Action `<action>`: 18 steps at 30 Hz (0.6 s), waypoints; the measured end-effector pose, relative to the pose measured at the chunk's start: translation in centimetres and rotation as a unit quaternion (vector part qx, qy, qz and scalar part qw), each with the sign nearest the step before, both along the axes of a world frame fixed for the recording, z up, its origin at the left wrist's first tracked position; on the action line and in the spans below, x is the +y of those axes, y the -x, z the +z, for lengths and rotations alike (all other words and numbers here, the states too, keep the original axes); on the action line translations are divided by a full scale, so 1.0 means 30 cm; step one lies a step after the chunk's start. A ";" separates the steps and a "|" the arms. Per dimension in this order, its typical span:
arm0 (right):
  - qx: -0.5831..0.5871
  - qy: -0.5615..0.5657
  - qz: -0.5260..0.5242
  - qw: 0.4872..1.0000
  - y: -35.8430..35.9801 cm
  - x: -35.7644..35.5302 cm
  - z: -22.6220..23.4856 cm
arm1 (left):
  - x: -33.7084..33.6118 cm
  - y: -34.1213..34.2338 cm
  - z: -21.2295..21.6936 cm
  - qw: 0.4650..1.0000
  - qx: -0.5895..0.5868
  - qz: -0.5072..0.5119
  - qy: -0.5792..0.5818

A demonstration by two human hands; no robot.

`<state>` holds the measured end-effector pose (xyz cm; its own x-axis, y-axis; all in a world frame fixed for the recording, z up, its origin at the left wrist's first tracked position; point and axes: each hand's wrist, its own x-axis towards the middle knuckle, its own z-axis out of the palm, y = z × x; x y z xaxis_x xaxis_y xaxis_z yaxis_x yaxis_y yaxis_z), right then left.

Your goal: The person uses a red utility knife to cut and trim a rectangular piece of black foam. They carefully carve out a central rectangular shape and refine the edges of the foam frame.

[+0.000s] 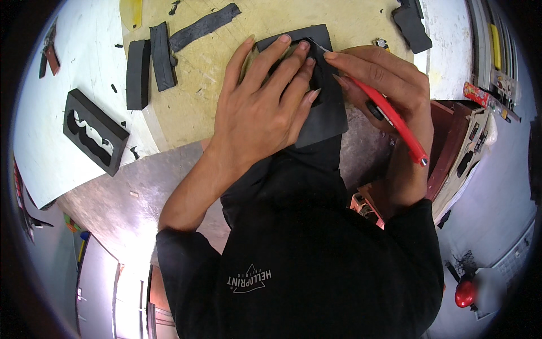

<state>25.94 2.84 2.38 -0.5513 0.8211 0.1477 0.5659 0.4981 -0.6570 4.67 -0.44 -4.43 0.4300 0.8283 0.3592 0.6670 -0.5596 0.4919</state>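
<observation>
A black foam block lies at the near edge of the worktable, with a dark cut-out in its upper face. My left hand presses down on it, fingers spread and stretched across the opening, hiding much of it. In my right hand is a red utility knife, gripped like a pen. Its thin blade slants down to the block's far right part, by the rim of the cut-out and close to my left fingertips. How deep the tip sits I cannot tell.
Black foam strips lie on the pale yellow cutting mat. On the white surface at left rests a foam frame with a wavy opening. A brown-handled tool is far left. More black foam and a small metal piece lie at right.
</observation>
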 end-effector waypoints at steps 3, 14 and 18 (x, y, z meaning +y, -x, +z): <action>-0.006 0.013 0.010 1.000 -0.003 0.014 0.009 | -0.001 0.001 -0.003 1.000 -0.001 -0.001 0.003; -0.063 -0.066 -0.017 0.996 0.043 -0.012 0.019 | -0.008 0.001 -0.004 1.000 -0.002 0.015 -0.003; -0.064 -0.069 -0.057 0.994 0.050 -0.038 0.005 | -0.010 -0.001 -0.009 1.000 0.004 0.016 -0.007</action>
<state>24.45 1.70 2.53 -0.4781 0.8558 0.1978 0.6978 0.5068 -0.5061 4.71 -0.74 -4.70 0.4061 0.8371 0.3665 0.6890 -0.5440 0.4789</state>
